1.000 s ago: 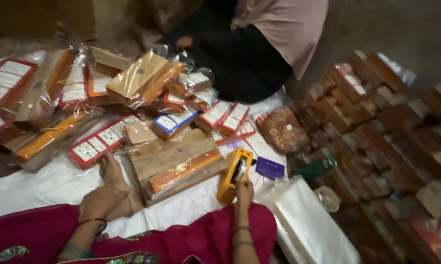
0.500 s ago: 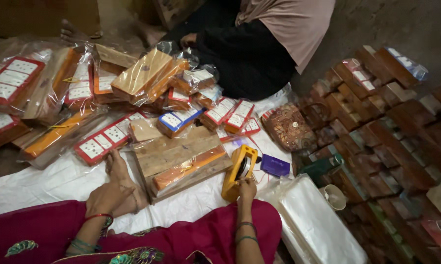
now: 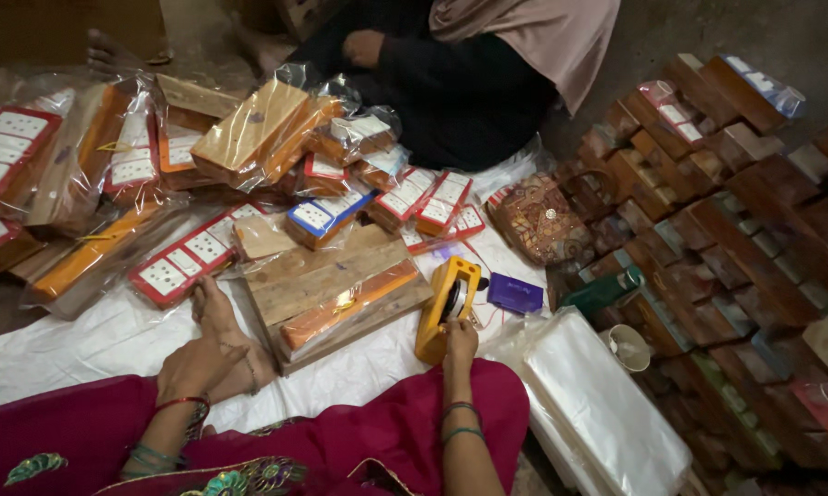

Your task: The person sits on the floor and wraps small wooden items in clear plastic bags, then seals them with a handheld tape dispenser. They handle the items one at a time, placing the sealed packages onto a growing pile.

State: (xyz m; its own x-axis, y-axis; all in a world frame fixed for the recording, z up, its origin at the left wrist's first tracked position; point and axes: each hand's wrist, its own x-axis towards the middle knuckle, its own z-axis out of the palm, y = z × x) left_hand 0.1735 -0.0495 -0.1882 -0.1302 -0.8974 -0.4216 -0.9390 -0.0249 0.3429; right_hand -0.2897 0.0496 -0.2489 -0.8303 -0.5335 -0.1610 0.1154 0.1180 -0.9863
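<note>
White sheet [image 3: 83,344]: spread on the floor under everything.
Stack of clear bags [image 3: 607,413]: lies by your right knee.
Wooden boards [image 3: 336,289]: wrapped, lying before you.
Yellow tape dispenser [image 3: 446,308]: stands on the sheet, just right of the boards.
Right hand [image 3: 460,340]: your fingers are closed on the dispenser's near end.
Left hand [image 3: 198,367]: rests loosely curled on your foot [image 3: 216,312], gripping nothing.

Left hand [image 3: 198,363] now off foot [image 3: 219,317].

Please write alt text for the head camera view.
The right hand grips a yellow tape dispenser on a white sheet; the left hand rests on the person's own foot, beside plastic-wrapped wooden boards.
</note>
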